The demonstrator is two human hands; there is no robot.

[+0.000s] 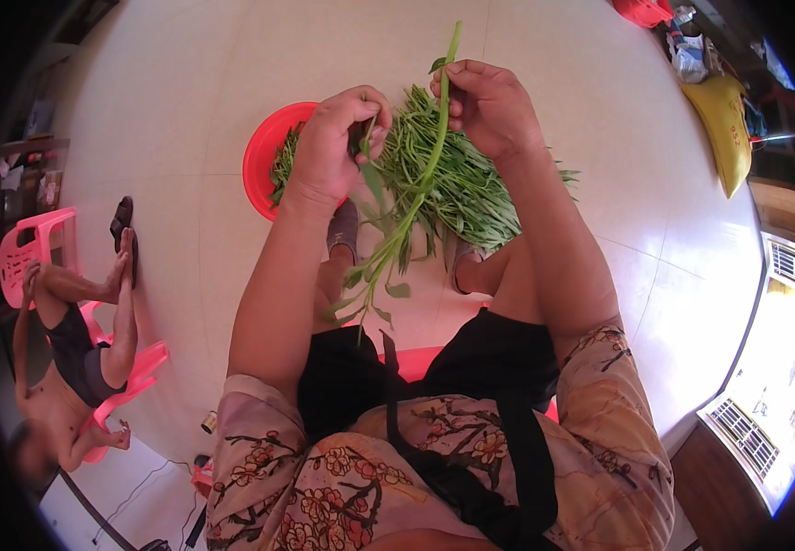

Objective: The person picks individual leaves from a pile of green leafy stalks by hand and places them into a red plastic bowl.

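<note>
My right hand (490,103) pinches a long green leafy vegetable stem (434,162) near its thick upper end; the leafy end hangs down between my forearms. My left hand (342,134) is closed around a few dark green leaves (364,141), partly hidden by its fingers. Behind and below the stem, a large heap of leafy greens (466,186) lies on the floor between my hands and feet. A red plastic basin (260,151) stands on the floor at the left, partly covered by my left hand, with cut or picked greens (285,162) inside.
At the left, another person (67,372) sits on a pink plastic chair (143,372), feet up near dark sandals (122,219). A second pink chair (43,237) is beside them. A yellow sack (718,124) stands at the upper right. Below me is a red stool (415,361).
</note>
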